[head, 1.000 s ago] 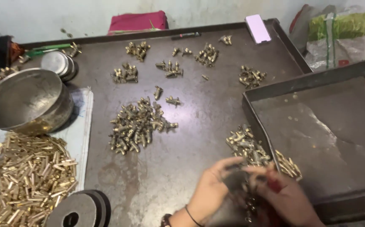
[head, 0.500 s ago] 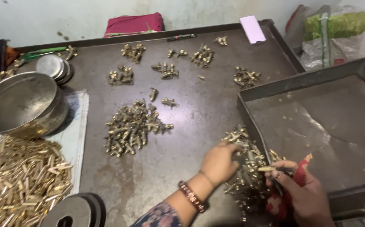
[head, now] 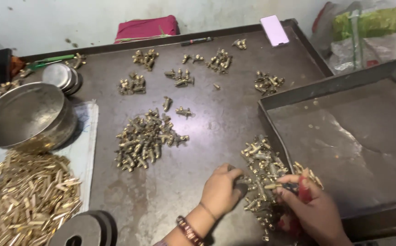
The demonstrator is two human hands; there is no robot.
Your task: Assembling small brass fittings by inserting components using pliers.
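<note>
The left hand (head: 220,191) has moved from beside the right into the near brass pile (head: 261,164), fingers curled on fittings; the right hand (head: 314,212) keeps gripping a red-handled tool (head: 303,190) by the tray (head: 271,123).

The left hand (head: 220,191), earlier clasped with the right hand (head: 314,214), now rests apart at the brass fittings pile (head: 261,159) beside the tray (head: 271,118); the right hand now grips a red-handled tool (head: 303,191).

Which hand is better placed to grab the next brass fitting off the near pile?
Left, probably. The left hand rests at the near pile of brass fittings, apparently free. The right hand already grips a red-handled tool and a fitting.
</note>
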